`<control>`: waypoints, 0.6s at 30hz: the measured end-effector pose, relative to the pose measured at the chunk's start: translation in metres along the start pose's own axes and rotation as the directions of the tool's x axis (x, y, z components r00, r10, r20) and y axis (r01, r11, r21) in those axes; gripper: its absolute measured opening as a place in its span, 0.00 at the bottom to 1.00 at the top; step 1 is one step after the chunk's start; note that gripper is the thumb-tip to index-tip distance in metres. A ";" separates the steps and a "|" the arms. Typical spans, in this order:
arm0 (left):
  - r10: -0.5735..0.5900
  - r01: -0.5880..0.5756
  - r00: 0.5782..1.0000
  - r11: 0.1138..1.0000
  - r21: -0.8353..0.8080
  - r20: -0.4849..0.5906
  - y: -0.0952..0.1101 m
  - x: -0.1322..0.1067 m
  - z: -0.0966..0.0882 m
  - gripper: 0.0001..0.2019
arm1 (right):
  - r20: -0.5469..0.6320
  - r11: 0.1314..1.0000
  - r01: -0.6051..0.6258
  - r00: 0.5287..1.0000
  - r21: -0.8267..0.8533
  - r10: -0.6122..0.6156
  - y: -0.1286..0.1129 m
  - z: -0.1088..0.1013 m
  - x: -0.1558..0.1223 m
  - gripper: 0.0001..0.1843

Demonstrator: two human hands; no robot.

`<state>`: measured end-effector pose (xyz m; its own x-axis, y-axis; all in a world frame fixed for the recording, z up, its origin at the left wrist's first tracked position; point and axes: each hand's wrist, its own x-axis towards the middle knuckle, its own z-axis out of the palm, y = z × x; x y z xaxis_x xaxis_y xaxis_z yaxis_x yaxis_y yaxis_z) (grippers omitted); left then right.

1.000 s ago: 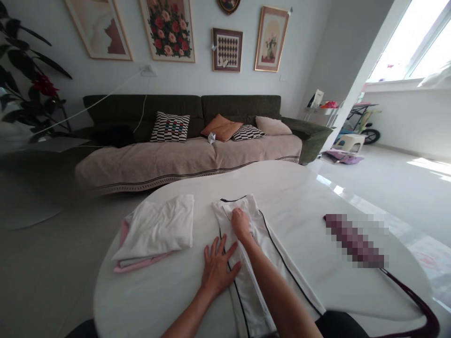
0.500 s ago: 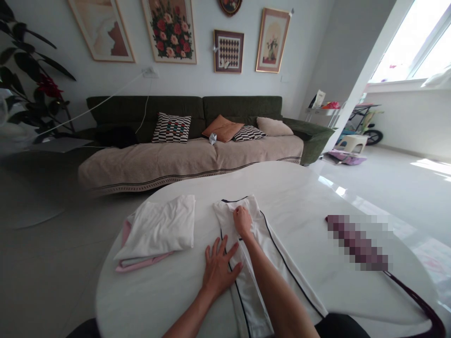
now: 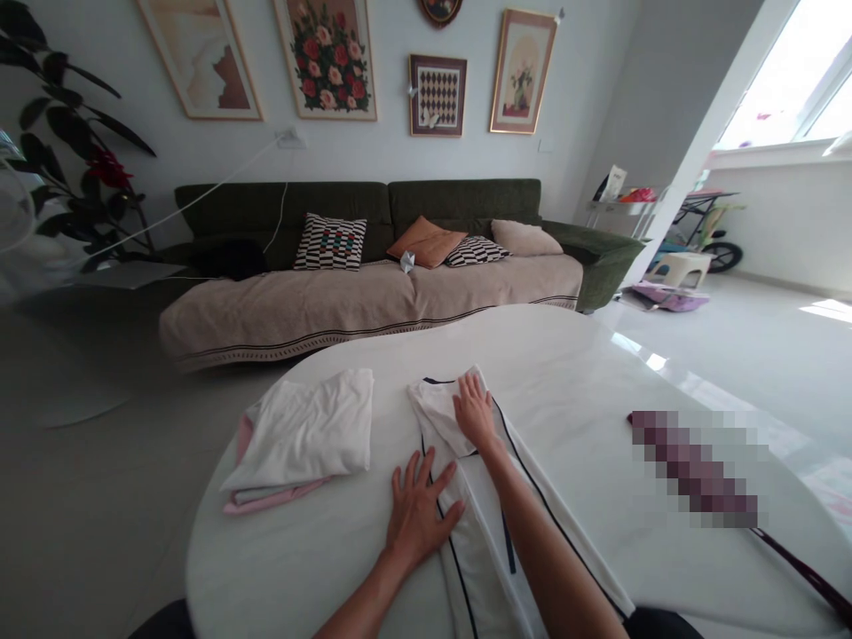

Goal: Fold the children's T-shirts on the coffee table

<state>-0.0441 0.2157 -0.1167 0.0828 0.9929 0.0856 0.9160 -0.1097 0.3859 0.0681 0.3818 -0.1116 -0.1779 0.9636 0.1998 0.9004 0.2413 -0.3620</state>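
Note:
A white garment with dark piping (image 3: 476, 510), which looks like trousers, lies lengthwise on the white round table (image 3: 280, 568). Its narrower end, with a dark inner edge, points away from me. My left hand (image 3: 419, 515) rests flat with spread fingers at the garment's left edge, partly on the tabletop. Farther up, my right hand (image 3: 474, 410) lies over the top right part of the cloth, fingers stretched out and close together. My right forearm covers part of the garment's middle. To the left sits a folded pile of white cloth (image 3: 316, 426) with pink cloth (image 3: 280, 499) beneath it.
A pixelated dark red object (image 3: 696, 466) with a strap lies on the table's right side. Behind the table stands a green sofa (image 3: 466, 197) with a beige cover and several cushions. A leafy plant (image 3: 67, 133) is at far left, a small white stool (image 3: 679, 266) at right.
My right hand has opened from a closed grip on the cloth to flat fingers and shifted slightly right. My left hand stays spread in place. The view has shifted a little.

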 end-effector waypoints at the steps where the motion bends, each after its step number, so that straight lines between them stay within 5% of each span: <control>1: -0.003 0.003 1.000 1.000 -0.002 0.006 0.001 0.000 -0.001 0.28 | 0.013 1.000 -0.019 1.000 -0.019 0.019 0.008 -0.001 0.005 0.26; 6: -0.013 0.014 0.999 1.000 -0.023 0.031 0.003 0.000 -0.004 0.29 | 0.095 0.989 -0.121 0.987 -0.084 0.129 0.033 0.000 0.025 0.32; 11: -0.025 0.027 0.999 0.999 -0.040 0.035 0.002 0.000 -0.004 0.29 | 0.071 0.965 -0.226 0.969 -0.132 0.237 0.027 0.004 0.034 0.39; 18: -0.028 0.029 0.999 0.999 -0.036 0.042 0.005 0.001 -0.007 0.28 | 0.092 0.978 -0.155 0.981 -0.140 0.168 0.016 0.013 0.036 0.40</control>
<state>-0.0420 0.2157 -0.1083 0.0739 0.9966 0.0360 0.9033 -0.0822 0.4210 0.0708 0.4216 -0.1217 -0.0596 0.9969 0.0514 0.9637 0.0709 -0.2576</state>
